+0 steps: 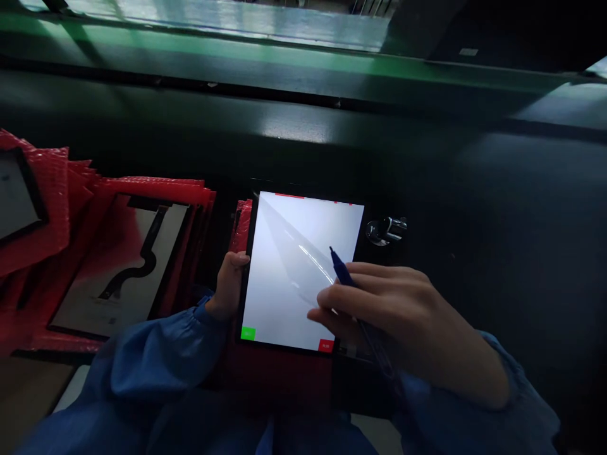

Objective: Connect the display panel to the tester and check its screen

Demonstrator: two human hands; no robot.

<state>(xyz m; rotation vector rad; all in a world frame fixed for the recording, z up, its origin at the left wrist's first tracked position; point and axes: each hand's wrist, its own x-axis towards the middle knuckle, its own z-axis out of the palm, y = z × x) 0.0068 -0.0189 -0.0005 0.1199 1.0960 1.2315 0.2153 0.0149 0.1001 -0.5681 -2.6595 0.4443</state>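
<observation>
Right hand point(398, 300) was closed around a pen point(340, 268), its tip pointing up and away. Thumb and finger were nearly together and seemed to pinch a clear film point(315, 260) too; contact was hard to tell. Left hand point(230, 285) was closed on the left edge of the lit screen point(272, 303), thumb on the rim.

The screen lay between the hands, slightly tilted. Judging by looks: stiff, flat, fairly light, glass likely fragile and slick; best held by its dark border, without pressing the middle. Film looked thin, floppy and slippery, so best taken by a corner.

Just beyond the left fingers, red wrap point(243, 226) showed at the screen's edge. Farther left of that hand lay a panel point(126, 292) with a dark ribbon cable point(150, 253) on red bubble wrap point(161, 184). Past the right knuckles, a small shiny object point(391, 229) sat on the dark table point(484, 240); couldn't tell what.
</observation>
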